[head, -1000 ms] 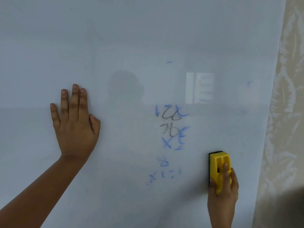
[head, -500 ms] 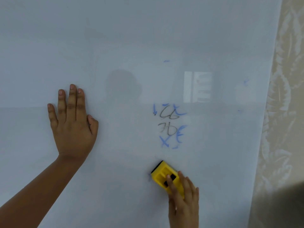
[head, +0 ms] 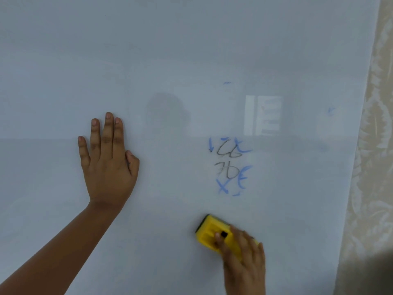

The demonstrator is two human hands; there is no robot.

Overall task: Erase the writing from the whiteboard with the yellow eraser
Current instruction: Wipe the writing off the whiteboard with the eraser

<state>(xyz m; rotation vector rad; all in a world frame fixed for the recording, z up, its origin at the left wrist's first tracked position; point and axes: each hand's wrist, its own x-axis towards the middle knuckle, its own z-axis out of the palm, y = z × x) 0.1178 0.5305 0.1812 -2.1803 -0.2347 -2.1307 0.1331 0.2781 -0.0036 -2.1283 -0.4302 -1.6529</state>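
Observation:
A large whiteboard [head: 191, 50] fills the view. Smudged blue and grey writing [head: 230, 165] sits right of centre, with small blue specks higher up [head: 227, 83] and far right [head: 330, 110]. My right hand [head: 244, 260] presses the yellow eraser [head: 210, 233] flat against the board, just below the writing; the eraser is tilted and its dark pad shows at the upper left edge. My left hand [head: 107, 160] lies flat on the board to the left, fingers together, holding nothing.
The whiteboard's right edge [head: 361, 145] runs down beside a beige wall with a leaf pattern [head: 376, 167]. A bright window reflection [head: 263, 114] shows on the board above the writing.
My right hand swept the eraser from the right to the left across the lowest lines of blue writing, which are now gone. The left hand stayed flat in place.

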